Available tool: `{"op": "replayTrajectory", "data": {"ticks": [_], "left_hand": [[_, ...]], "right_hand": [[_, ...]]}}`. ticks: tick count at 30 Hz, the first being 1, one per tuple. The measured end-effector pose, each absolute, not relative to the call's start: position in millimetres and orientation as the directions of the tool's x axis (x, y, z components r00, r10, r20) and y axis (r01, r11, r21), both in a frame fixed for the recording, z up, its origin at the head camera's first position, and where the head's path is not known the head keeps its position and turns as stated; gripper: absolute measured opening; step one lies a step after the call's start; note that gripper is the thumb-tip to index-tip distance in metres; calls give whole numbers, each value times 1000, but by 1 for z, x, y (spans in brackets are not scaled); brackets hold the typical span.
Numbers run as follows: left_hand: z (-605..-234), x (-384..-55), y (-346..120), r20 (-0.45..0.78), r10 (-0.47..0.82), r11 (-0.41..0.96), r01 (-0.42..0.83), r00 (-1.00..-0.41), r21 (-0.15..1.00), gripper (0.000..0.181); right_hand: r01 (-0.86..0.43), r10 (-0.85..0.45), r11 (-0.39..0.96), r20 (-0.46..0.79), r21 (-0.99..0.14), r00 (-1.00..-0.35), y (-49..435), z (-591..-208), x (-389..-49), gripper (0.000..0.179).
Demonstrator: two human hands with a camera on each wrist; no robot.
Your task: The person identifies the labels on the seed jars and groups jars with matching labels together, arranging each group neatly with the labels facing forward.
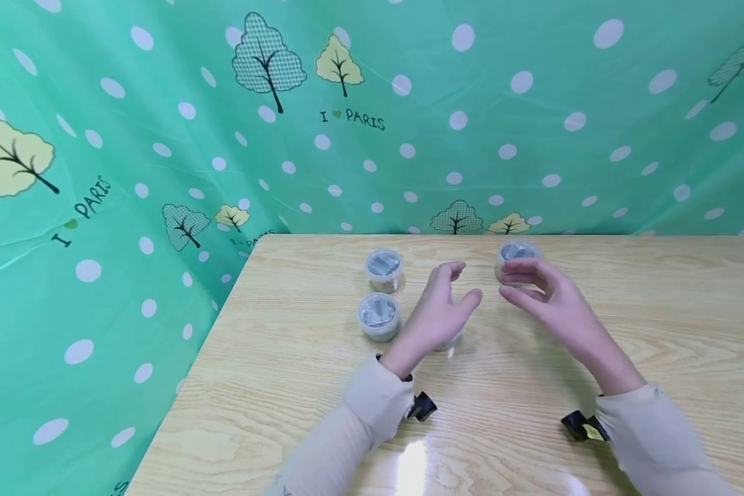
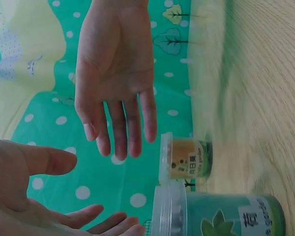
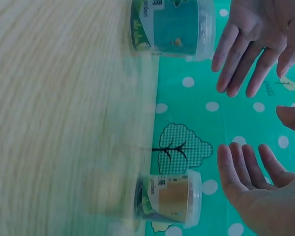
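My left hand [image 1: 437, 310] hovers above the table with its thumb spread from the fingers and nothing in its grasp. Partly hidden beneath it is a small clear-lidded tub [image 1: 449, 342]. To the right, my empty right hand [image 1: 552, 293] has gently bent fingers; they overlap a similar tub [image 1: 517, 251] at the back in the head view. In the left wrist view, a teal-labelled tub [image 2: 219, 214] stands close to the left hand [image 2: 19, 191]. An orange-labelled tub [image 3: 169, 196] appears left of the right hand [image 3: 265, 191] in the right wrist view.
Two more lidded tubs, one at the back [image 1: 384, 270] and one nearer [image 1: 379, 317], stand left of my left hand. The wooden table [image 1: 273, 386] meets a green dotted cloth [image 1: 409, 165] behind and at the left.
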State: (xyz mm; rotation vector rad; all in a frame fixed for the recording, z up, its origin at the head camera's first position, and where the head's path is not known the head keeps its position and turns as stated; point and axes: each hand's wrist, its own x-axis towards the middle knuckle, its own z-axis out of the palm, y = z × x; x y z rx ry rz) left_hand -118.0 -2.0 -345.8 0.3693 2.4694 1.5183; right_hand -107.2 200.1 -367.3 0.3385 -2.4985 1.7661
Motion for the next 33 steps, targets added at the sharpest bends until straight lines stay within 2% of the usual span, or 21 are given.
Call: {"op": "replayTrajectory", "data": {"ticks": [17,26,33], "left_hand": [[-346,-126,36,-54,322,422,92,-945,902,54],[-346,-125,57,-113,283,358,-4,-952,934,58],[-352,-131,71,-100,263,377,6,-960,926,58]], "right_hand": [[-177,-62,422,167,-889,-984,232,-366,-113,57],[-178,-58,455,170,-872,-984,246,-371,-119,58],[-135,-54,492,124,-860,-991,255,-373,-128,62]]}}
